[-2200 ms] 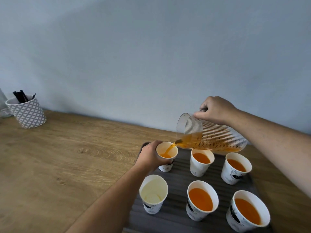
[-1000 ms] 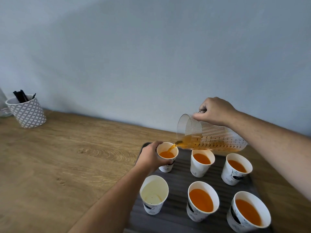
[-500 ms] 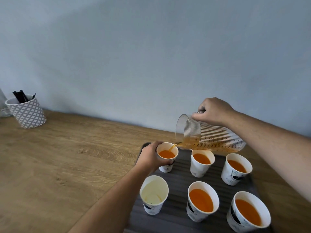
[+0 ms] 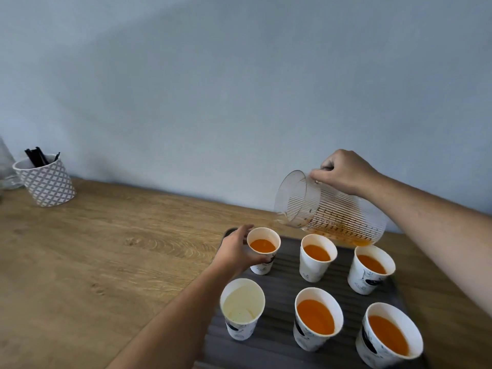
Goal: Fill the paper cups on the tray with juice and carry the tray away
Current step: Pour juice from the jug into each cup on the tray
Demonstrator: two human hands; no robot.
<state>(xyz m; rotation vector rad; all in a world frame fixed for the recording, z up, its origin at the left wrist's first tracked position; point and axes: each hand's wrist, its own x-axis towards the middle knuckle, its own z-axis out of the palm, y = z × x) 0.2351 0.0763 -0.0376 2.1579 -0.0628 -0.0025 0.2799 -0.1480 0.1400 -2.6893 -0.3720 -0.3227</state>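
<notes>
A dark ribbed tray (image 4: 282, 344) on the wooden table holds several white paper cups. My left hand (image 4: 234, 253) grips the far left cup (image 4: 263, 246), which holds orange juice. The near left cup (image 4: 242, 307) is empty; the other cups hold juice. My right hand (image 4: 343, 171) holds the handle of a clear ribbed jug (image 4: 330, 209), tilted with its spout toward the left above the far cups. A little juice lies in the jug's bottom. No stream leaves the spout.
A patterned white pot (image 4: 45, 179) with black sticks stands at the far left of the wooden table (image 4: 106, 262), beside a clear glass object (image 4: 5, 166) at the frame edge. A plain wall rises behind the table.
The stream of juice into the far left cup has stopped. The jug has lifted and tipped back a little. The juice level in that cup has risen.
</notes>
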